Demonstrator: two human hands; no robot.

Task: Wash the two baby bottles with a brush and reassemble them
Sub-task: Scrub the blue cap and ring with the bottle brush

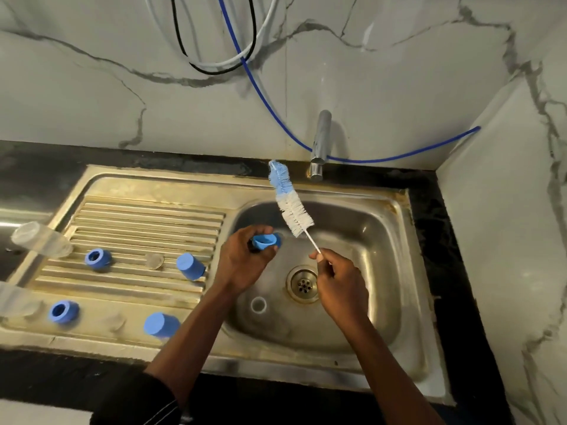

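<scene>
A blue bottle part [266, 242], apparently a cap with its open mouth turned up, is gripped at the centre of the frame by the left hand [245, 265], whose fingers are curled round it above the sink basin [368, 240]. The brush [291, 207] is held just to its right, with the bristles pointed up toward the tap [320, 142] and clear of the part. Its thin handle is pinched between the thumb and fingertips of the right hand [340, 286].

On the drainboard [147, 222] at the left, two clear bottle bodies [40, 239], two blue rings [98, 259] and two blue caps [190, 265] are laid apart, unassembled. A small white ring [258, 305] lies in the basin near the drain [303, 283].

Three risks are judged likely. The slim handle could twist in so light a pinch once the bristles are pushed in. The part could be dropped. The loose ring could be carried to the drain if water is run.
</scene>
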